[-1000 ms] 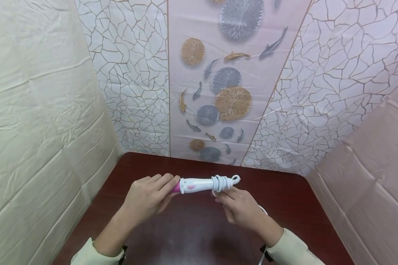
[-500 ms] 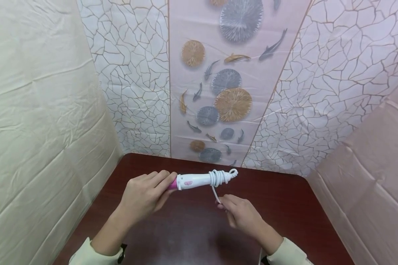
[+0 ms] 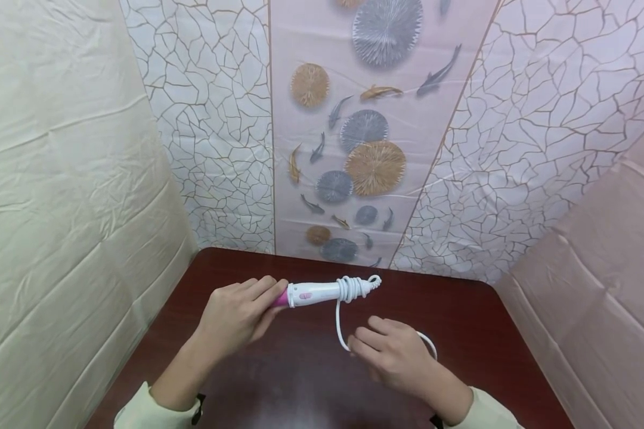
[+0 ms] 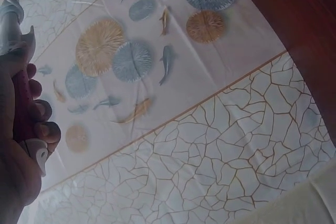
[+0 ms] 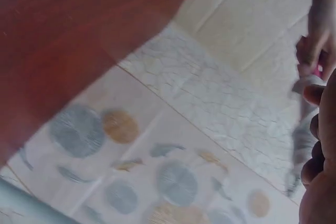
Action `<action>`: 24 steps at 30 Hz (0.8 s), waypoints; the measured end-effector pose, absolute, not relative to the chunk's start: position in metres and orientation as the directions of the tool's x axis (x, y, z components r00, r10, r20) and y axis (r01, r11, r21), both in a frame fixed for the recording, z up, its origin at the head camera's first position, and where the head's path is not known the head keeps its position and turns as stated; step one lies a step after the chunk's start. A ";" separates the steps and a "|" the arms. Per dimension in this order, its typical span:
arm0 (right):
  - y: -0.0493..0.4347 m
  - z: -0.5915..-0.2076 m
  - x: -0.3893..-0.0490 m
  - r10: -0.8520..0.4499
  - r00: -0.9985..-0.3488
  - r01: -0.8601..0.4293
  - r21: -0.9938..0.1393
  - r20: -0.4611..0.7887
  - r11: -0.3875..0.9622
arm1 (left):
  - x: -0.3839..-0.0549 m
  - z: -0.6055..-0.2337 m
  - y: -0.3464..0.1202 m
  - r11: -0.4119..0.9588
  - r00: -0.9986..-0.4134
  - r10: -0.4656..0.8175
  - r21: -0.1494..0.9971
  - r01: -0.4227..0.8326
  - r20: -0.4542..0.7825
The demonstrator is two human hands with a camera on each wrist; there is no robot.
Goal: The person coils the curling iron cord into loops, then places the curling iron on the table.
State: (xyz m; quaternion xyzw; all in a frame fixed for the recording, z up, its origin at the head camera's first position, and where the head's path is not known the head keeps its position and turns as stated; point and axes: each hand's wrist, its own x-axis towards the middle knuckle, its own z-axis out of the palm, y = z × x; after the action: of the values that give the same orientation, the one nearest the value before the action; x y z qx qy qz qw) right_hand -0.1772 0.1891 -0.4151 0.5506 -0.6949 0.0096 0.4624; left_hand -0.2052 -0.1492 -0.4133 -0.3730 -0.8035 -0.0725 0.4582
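My left hand (image 3: 238, 313) grips a curling iron (image 3: 315, 294) by its pink barrel, with the white handle pointing right and slightly upward above the table. Several turns of white power cord (image 3: 338, 325) are wound round the handle's end, and a loose length hangs below it. That length runs into the curled fingers of my right hand (image 3: 394, 357), which holds it; more cord shows behind the hand. In the left wrist view, the left hand (image 4: 21, 166) wraps the pink barrel (image 4: 22, 103). The right wrist view shows the right hand (image 5: 321, 166) close up at the edge.
A dark red-brown table (image 3: 279, 381) lies below both hands. Patterned cloth (image 3: 220, 131) stands behind it, with cream cloth walls (image 3: 70, 196) on the left and right. A pale blurred band (image 5: 31, 203) crosses the right wrist view's lower left corner.
My right hand has moved down from the handle's end, and a longer length of cord now hangs off the coil. The left hand keeps its grip, slightly further left than a second ago.
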 end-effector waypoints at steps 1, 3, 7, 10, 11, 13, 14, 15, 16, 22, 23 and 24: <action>0.189 -0.409 -0.176 -0.756 0.055 -0.767 0.512 0.652 0.386 | -0.205 -0.414 -0.149 0.710 -0.302 0.535 -0.227 0.666 0.789; 0.189 -0.397 -0.176 -0.746 0.106 -0.753 0.543 0.658 0.372 | -0.205 -0.415 -0.149 0.710 -0.308 0.542 -0.230 0.666 0.782; 0.188 -0.372 -0.179 -0.703 0.181 -0.724 0.577 0.688 0.378 | -0.204 -0.417 -0.148 0.701 -0.312 0.554 -0.231 0.674 0.772; 0.187 -0.356 -0.183 -0.679 0.199 -0.706 0.584 0.707 0.401 | -0.203 -0.418 -0.147 0.689 -0.301 0.559 -0.231 0.687 0.772; 0.186 -0.352 -0.184 -0.674 0.198 -0.700 0.584 0.712 0.411 | -0.202 -0.418 -0.146 0.684 -0.296 0.560 -0.230 0.692 0.774; 0.185 -0.344 -0.187 -0.667 0.191 -0.689 0.583 0.720 0.432 | -0.202 -0.418 -0.144 0.680 -0.294 0.562 -0.230 0.696 0.773; 0.185 -0.341 -0.189 -0.663 0.186 -0.684 0.580 0.725 0.442 | -0.201 -0.418 -0.143 0.676 -0.289 0.562 -0.230 0.700 0.775; 0.185 -0.339 -0.190 -0.659 0.180 -0.680 0.576 0.730 0.453 | -0.201 -0.418 -0.142 0.673 -0.285 0.563 -0.231 0.703 0.776; 0.184 -0.337 -0.192 -0.656 0.173 -0.674 0.574 0.735 0.465 | -0.200 -0.418 -0.142 0.670 -0.283 0.565 -0.231 0.705 0.775; 0.182 -0.333 -0.203 -0.645 0.119 -0.666 0.542 0.755 0.513 | -0.197 -0.419 -0.138 0.654 -0.266 0.582 -0.247 0.715 0.769; 0.182 -0.333 -0.205 -0.643 0.109 -0.670 0.534 0.758 0.516 | -0.196 -0.419 -0.137 0.653 -0.263 0.584 -0.250 0.715 0.768; 0.181 -0.332 -0.207 -0.642 0.097 -0.677 0.523 0.761 0.518 | -0.195 -0.419 -0.137 0.653 -0.262 0.585 -0.254 0.714 0.767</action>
State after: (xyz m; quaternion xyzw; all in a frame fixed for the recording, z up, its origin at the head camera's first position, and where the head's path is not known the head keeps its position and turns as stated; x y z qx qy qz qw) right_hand -0.2071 0.1812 -0.3325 0.4908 -0.6717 0.0157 0.5546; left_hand -0.1954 -0.1368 -0.4192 -0.4106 -0.7911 -0.0719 0.4478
